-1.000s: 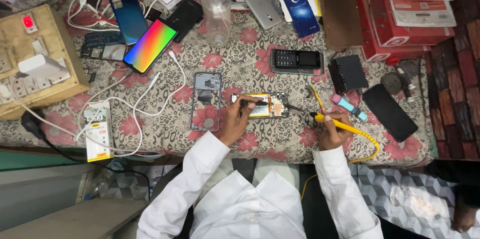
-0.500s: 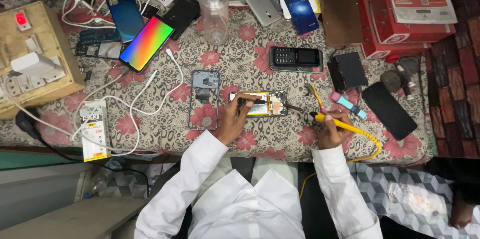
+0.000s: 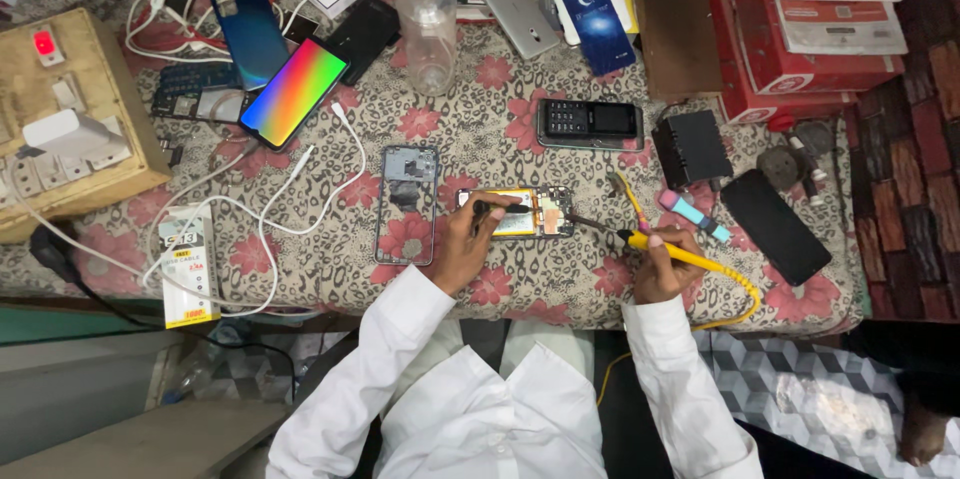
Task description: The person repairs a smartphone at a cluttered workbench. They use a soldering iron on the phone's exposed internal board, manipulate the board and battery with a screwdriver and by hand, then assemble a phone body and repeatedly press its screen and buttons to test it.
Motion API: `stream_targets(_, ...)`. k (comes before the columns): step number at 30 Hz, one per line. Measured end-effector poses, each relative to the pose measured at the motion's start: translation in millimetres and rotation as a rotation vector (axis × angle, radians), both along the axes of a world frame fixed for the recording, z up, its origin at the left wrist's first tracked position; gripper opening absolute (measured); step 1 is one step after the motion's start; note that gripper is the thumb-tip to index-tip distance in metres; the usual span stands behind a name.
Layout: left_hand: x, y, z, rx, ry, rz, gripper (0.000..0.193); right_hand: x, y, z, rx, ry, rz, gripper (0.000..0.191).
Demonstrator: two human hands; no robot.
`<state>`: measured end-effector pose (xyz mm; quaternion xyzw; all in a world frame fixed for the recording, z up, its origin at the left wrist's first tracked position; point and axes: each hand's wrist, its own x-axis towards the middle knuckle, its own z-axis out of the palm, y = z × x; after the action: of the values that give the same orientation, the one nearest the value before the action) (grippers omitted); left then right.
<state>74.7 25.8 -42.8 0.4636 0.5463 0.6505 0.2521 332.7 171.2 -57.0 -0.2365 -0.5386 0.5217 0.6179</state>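
Two hands meet at the opened phone (image 3: 520, 213), just right of centre frame on the floral-covered table (image 3: 470, 129). Your left hand (image 3: 462, 247) has its fingers clamped on a dark tool pressed to the board; keep it steady. Your right hand (image 3: 662, 261), closed around the yellow soldering iron (image 3: 668, 249), should bring the tip in lightly.
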Motion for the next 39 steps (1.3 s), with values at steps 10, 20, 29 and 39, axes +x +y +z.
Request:
stream_targets(10,-0.4,-3.7,9.1,-0.080,-0.012,-0.009,0.011,0.9,0.3,-1.6,-0.036,-0.042,-0.067,0.010)
stream_targets(20,-0.9,-3.2,9.4,-0.106,0.013,0.005,0.012,1.3,-0.3,-1.6,-0.033,-0.026,-0.055,0.011)
stream_targets(29,-1.1,-1.5,3.7,-0.037,0.018,-0.003,0.014,0.9,1.2,-1.8,0.003,0.005,-0.020,0.010)
stream_targets(39,-1.1,-2.1,2.4,-0.150,0.026,0.023,0.014,2.3,0.8,-3.9,-0.035,-0.029,-0.062,0.010)
